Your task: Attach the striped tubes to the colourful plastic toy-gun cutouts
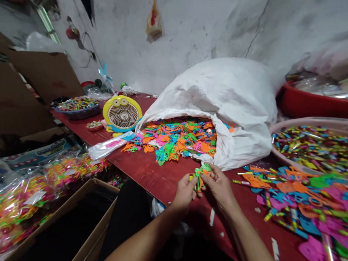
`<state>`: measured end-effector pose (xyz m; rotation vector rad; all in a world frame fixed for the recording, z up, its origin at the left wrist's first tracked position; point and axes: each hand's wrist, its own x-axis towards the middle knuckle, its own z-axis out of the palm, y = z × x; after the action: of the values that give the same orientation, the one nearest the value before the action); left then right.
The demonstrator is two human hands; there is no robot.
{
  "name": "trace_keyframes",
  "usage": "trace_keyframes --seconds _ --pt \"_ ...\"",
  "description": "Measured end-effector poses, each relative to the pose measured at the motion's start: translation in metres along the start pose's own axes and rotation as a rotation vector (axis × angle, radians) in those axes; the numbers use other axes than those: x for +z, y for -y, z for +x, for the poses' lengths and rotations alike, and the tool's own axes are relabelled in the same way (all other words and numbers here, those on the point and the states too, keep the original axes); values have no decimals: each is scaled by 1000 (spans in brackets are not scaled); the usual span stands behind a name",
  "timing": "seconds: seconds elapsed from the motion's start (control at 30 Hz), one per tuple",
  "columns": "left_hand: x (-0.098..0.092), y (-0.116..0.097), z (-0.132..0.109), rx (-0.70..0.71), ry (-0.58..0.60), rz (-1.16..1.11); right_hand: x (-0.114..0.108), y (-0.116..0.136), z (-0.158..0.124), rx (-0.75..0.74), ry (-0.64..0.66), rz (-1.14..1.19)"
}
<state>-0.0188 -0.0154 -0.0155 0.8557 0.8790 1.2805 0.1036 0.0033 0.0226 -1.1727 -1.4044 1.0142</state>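
Observation:
My left hand (185, 190) and my right hand (218, 182) are close together over the front edge of the red table (149, 171). Between them is a small bundle of plastic pieces (200, 175), green and orange with some yellow. The fingers of my left hand pinch its lower left side, and those of my right hand hold its right side. Just beyond, a large white sack (226, 94) lies on its side, and many colourful flat plastic pieces (176, 140) spill from its mouth.
Mixed plastic pieces and small tubes (297, 195) are heaped at the right, before a pink basin (272, 128) of tubes. A yellow fan (123, 115) and a clear plastic packet (107, 145) are at the left. An open cardboard box (81, 253) stands below, beside filled bags (23, 201).

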Motion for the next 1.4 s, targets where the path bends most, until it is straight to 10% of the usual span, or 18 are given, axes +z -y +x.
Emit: trace_keyframes --seconds 0.3,0.6,0.77,1.0,1.4 --pt "16 -4 -14 -91 123 62 -28 -12 -47 103 -95 -22" --pt "12 -10 -19 -96 203 131 -61 1 -62 -577 159 -961" --pt "9 -8 -19 -96 155 57 -62 -12 -68 -449 55 -778" --pt "6 -5 -19 -40 170 107 -48 6 -76 131 -96 -218" --pt "5 6 -21 -40 195 -3 -14 10 -89 15 -317 -474"
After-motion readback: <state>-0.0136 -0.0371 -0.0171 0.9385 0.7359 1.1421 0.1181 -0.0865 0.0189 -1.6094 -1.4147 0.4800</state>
